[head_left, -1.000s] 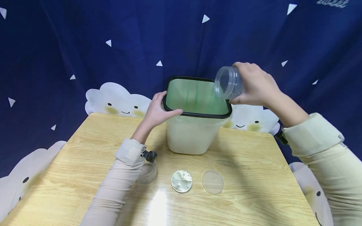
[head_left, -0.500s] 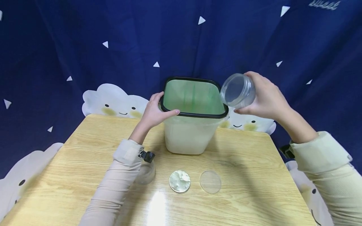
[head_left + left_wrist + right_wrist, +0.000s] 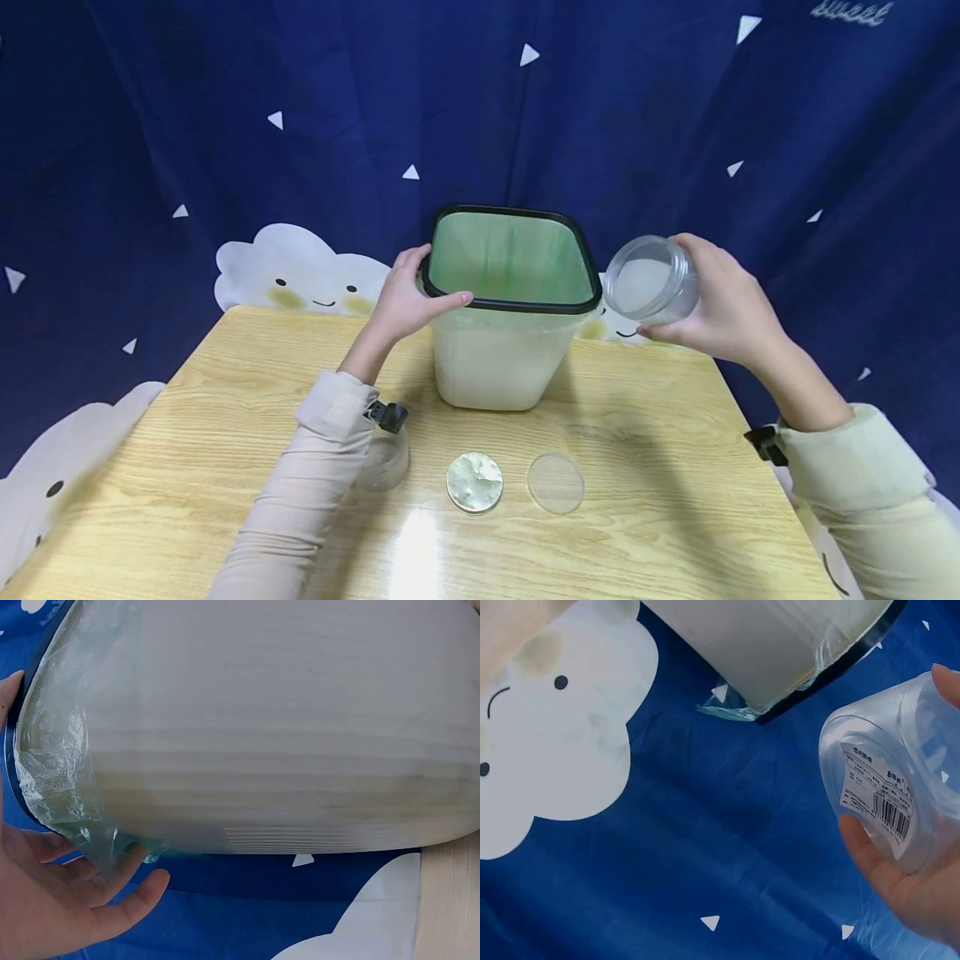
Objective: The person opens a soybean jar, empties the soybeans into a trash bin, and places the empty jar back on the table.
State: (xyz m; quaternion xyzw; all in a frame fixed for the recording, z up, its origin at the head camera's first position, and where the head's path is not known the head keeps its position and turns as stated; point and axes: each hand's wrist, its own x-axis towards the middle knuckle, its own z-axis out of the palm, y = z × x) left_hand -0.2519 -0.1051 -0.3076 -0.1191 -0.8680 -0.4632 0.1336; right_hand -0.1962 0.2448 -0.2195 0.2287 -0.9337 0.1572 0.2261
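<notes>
In the head view, a pale bin [image 3: 498,350] with a black rim and a green liner stands at the far middle of the wooden surface [image 3: 187,433]. The left hand [image 3: 408,300] grips the bin's rim at its 9 o'clock side, thumb lying over the black edge and fingers curled round the outside. The right hand [image 3: 723,312] holds a clear jar [image 3: 648,279] in the air just beside the bin's rim at 3 o'clock, apart from it; the jar is tipped on its side with its mouth turned toward the camera. At 6 o'clock from the bin, three things lie in a row near the front of the surface: a clear container [image 3: 386,462] partly hidden by the left sleeve, a round lid with white lumps [image 3: 474,482], and a clear round lid [image 3: 556,482].

In the left wrist view, the bin's pale wall [image 3: 285,727] fills the frame, with the liner's loose plastic edge [image 3: 67,795] hanging at 8 o'clock against the fingers [image 3: 127,889].

In the right wrist view, the jar [image 3: 892,780] rests in the fingers [image 3: 877,862] at 4 o'clock, a barcode label on its base; the bin's rim [image 3: 832,671] runs across 1 o'clock, clear of the jar.
</notes>
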